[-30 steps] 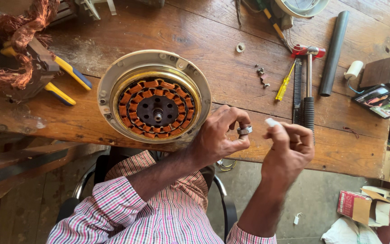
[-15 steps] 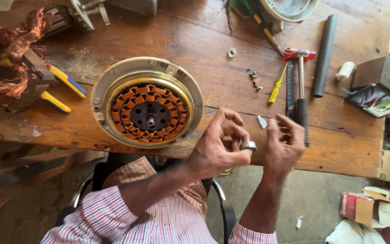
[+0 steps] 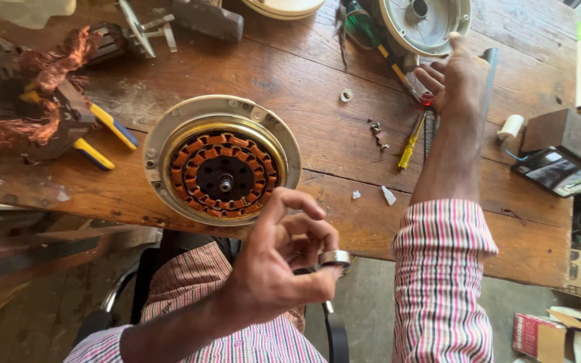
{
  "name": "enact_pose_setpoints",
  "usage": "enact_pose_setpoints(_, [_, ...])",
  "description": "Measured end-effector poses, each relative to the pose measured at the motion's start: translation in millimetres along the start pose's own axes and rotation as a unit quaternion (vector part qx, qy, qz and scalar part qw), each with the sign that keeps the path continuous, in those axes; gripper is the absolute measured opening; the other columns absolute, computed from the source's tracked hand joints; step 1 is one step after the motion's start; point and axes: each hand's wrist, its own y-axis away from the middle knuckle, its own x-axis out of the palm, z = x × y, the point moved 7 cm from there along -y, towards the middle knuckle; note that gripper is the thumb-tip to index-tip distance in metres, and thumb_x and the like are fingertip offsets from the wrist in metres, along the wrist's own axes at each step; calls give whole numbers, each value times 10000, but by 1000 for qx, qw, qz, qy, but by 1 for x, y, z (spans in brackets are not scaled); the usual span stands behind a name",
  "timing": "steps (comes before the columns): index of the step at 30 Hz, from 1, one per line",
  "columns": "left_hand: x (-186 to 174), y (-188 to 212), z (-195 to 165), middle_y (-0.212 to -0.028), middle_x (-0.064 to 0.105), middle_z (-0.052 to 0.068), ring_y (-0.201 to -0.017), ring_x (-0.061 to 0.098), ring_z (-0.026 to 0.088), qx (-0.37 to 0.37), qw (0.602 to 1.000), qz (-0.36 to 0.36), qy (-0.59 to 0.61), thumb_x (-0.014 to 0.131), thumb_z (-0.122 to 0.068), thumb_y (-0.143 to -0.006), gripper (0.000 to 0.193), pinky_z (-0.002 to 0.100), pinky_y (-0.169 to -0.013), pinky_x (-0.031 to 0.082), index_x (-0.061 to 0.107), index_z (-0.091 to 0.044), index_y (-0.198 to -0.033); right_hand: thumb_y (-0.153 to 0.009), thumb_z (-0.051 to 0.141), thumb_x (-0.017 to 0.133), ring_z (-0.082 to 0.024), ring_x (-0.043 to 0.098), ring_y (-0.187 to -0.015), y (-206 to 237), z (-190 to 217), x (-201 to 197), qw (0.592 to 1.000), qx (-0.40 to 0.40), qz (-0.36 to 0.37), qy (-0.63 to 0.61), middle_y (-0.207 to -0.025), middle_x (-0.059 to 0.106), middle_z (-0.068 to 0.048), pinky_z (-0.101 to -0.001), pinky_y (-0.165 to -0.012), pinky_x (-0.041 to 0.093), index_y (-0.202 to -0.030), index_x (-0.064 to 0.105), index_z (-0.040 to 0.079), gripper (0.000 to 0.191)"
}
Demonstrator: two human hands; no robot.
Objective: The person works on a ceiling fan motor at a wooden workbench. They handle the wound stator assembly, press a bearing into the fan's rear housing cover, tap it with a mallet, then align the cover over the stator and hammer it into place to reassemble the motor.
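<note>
Copper wire, loose and tangled, sits at the upper left of the frame on the wooden counter, over a dark block. Just right of it lie pliers with blue and yellow handles, handles pointing toward lower right. Centre-left: round motor stator lying flat, pale metal rim, ring of copper coils, short shaft pointing straight up at the camera.

Below centre, off the counter edge: left hand, fingers curled, pinching a small metal ring, likely a bearing, between thumb and fingertips. Its axis runs roughly up-down in the frame, outer band facing the camera.

Right of centre: small white scraps and a few screws on the counter. Yellow-handled screwdriver, long axis near vertical, slightly tilted. Upper right: right hand, arm stretched out in a striped sleeve, fingers spread loosely over tools by a round pale metal cover; whether it grips anything, cannot tell. Far right: white tape roll, dark box.
</note>
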Motion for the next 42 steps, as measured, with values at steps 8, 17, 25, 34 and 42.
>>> enact_pose_setpoints(8, [-5,6,-39,-1006,641,38,-823,534,52,95,992,-1,-88,783,44,-829,598,206,-718,482,396,-116,-1255,-999,92,687,-299,780,-963,-3,26,18,976,-126,141,-107,-1198,682,-257,-402,-785,678,-1214,589,-93,301])
enact_pose_setpoints(17, [6,-14,-65,-1022,650,7,-822,536,56,223,948,5,-225,786,-15,-851,564,201,-677,454,434,-131,-1277,-1057,115,679,-277,629,-1245,180,3,-66,922,-270,118,-252,-1385,553,-171,-450,-1084,592,-1542,348,-41,607])
enact_pose_setpoints(25, [36,-78,-67,-964,657,36,-917,703,174,335,828,63,-445,822,-75,-858,557,333,-801,618,446,-116,-1267,-944,2,569,-224,669,-1071,292,-81,-71,944,-137,118,-275,-1294,597,-134,-396,-866,626,-1503,395,11,586])
enact_pose_setpoints(34, [52,-95,-21,-949,685,135,-993,665,314,276,718,71,-635,892,-173,-707,781,430,-767,604,398,-61,-1301,-1015,1,591,-243,712,-996,309,-91,-72,932,-135,149,-303,-1240,614,-172,-416,-827,646,-1452,398,-14,479])
enact_pose_setpoints(42, [65,-90,-16,-946,685,188,-985,632,332,279,681,85,-671,919,-241,-638,926,411,-747,586,390,10,-1355,-942,27,582,-246,723,-993,311,-90,-70,934,-124,133,-309,-1280,614,-166,-430,-725,664,-1492,383,11,585])
